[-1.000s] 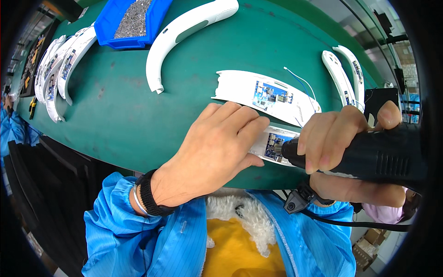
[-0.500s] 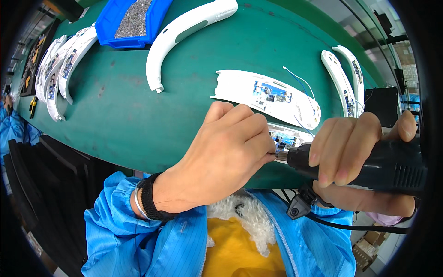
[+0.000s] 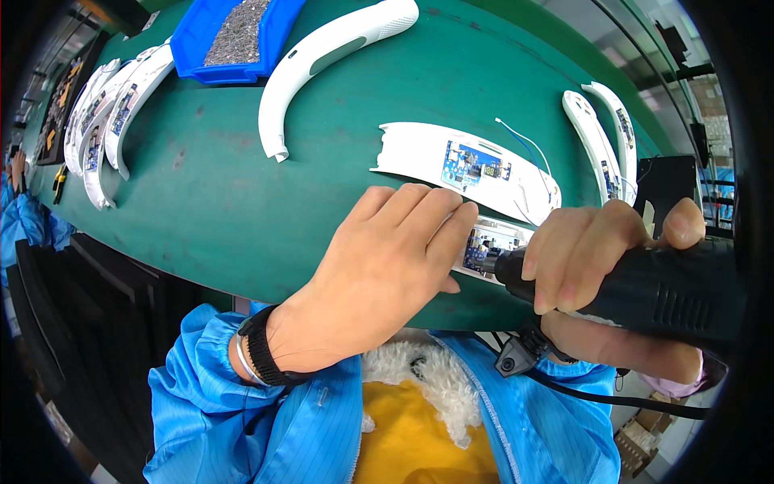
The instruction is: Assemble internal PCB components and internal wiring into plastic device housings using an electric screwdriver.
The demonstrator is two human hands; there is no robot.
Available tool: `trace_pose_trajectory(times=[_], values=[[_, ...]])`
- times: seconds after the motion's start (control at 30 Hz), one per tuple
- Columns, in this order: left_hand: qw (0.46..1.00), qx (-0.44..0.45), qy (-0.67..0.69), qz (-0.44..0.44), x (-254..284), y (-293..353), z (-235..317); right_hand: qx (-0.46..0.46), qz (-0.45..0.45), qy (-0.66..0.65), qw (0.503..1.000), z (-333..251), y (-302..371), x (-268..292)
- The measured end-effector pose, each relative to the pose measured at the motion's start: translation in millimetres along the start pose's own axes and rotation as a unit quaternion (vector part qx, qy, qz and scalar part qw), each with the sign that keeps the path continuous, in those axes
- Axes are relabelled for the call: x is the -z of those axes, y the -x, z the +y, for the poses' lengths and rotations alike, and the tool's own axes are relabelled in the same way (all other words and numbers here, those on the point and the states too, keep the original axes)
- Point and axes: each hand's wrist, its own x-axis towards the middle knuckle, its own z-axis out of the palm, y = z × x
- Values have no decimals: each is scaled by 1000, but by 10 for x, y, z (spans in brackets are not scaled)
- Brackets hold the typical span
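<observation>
My right hand (image 3: pixel 584 258) is wrapped around a black electric screwdriver (image 3: pixel 665 294). The tool lies nearly level, its tip down at the blue circuit board (image 3: pixel 477 246) in a white plastic shell (image 3: pixel 512 230). On that shell's left end is my left hand (image 3: pixel 383 262), fingers over the far edge and thumb on the near side, gripping it; this end is hidden underneath. Just beyond lies a second white shell (image 3: pixel 411 149), open side up, with a blue circuit board (image 3: pixel 463 165) and a thin loose wire (image 3: pixel 528 137).
A curved white housing (image 3: pixel 282 89) lies farther back, beside a blue bin (image 3: pixel 181 52) of small metal screws (image 3: pixel 235 36). Several shells with boards (image 3: pixel 121 105) overlap at left; two more (image 3: pixel 592 137) stand at right. The green tabletop (image 3: pixel 201 194) ends near my body. Another person's hand (image 3: pixel 18 168) shows far left.
My left fingers have drawn back from the screwdriver tip and now sit spread over the shell's end. The screwdriver has shifted slightly left, and more of the board shows.
</observation>
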Motion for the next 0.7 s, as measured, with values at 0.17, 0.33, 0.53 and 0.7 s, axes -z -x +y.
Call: trace_pose_trajectory(times=[0.17, 0.33, 0.53, 0.7], values=[[1000, 7, 14, 7, -19, -9, -18, -8, -19, 8, 1000, 7, -2, 50], [1000, 16, 24, 12, -39, 1, -4, -16, -38, 13, 999, 37, 0, 98], [1000, 1, -5, 11, -100, 2, -14, -29, -21, 7, 999, 60, 12, 11], [999, -5, -46, 25, -97, -11, -12, -34, -3, -5, 999, 120, -15, -20]])
